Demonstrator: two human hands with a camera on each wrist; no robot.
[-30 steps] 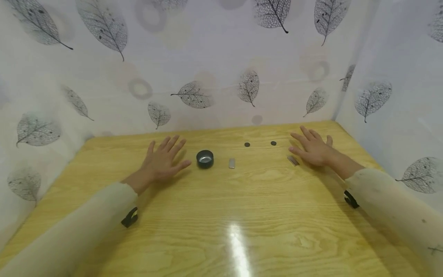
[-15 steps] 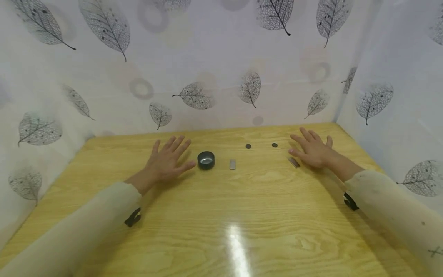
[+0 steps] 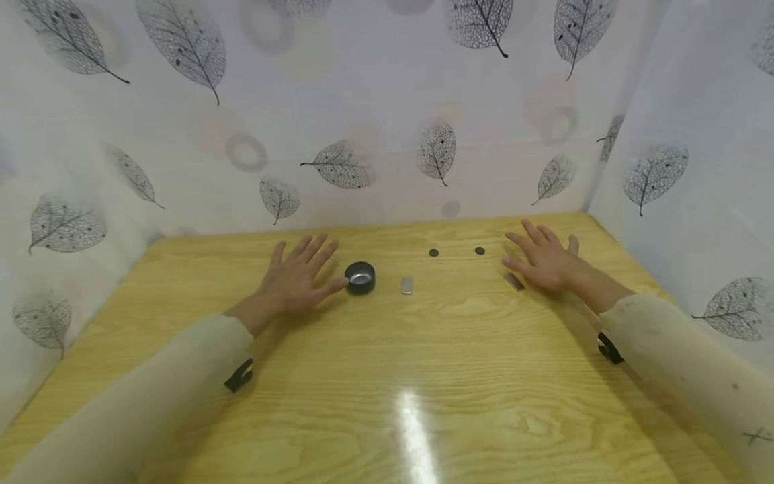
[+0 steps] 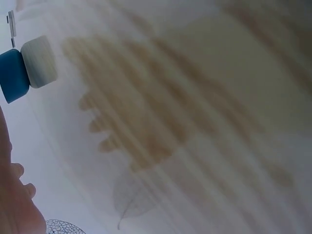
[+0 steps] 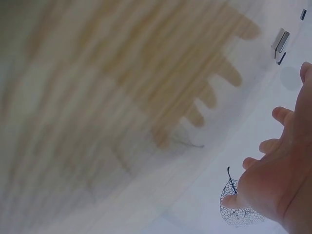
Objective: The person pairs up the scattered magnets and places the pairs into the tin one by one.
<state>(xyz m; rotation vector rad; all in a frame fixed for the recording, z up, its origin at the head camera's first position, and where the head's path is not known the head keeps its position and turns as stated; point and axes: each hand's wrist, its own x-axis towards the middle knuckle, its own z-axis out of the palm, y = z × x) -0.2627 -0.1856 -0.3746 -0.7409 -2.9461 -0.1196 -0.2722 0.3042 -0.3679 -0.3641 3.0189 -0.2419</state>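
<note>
My left hand (image 3: 294, 279) is palm down over the left of the table, fingers straight and spread. Its thumb tip overlaps the near-left side of a small dark round bowl (image 3: 360, 286) with a shiny metal inside. In the left wrist view that bowl (image 4: 13, 75) shows a blue outer wall. A small silver rectangular block (image 3: 407, 286) lies just right of the bowl. My right hand (image 3: 544, 262) is spread over the right side, holding nothing. Close by its thumb lies a second small metal block (image 3: 513, 281), set at a slant; the right wrist view shows a metal block (image 5: 281, 41) beyond the fingers.
Two small dark discs (image 3: 434, 253) lie towards the back, between the hands. The glossy wooden table (image 3: 338, 403) ends at a white leaf-patterned curtain (image 3: 375, 101), which also stands along both sides. Black straps show under both sleeves.
My left hand has moved right, bringing its thumb from beside the bowl to its side. My right hand stays almost where it was, and the small objects have not moved.
</note>
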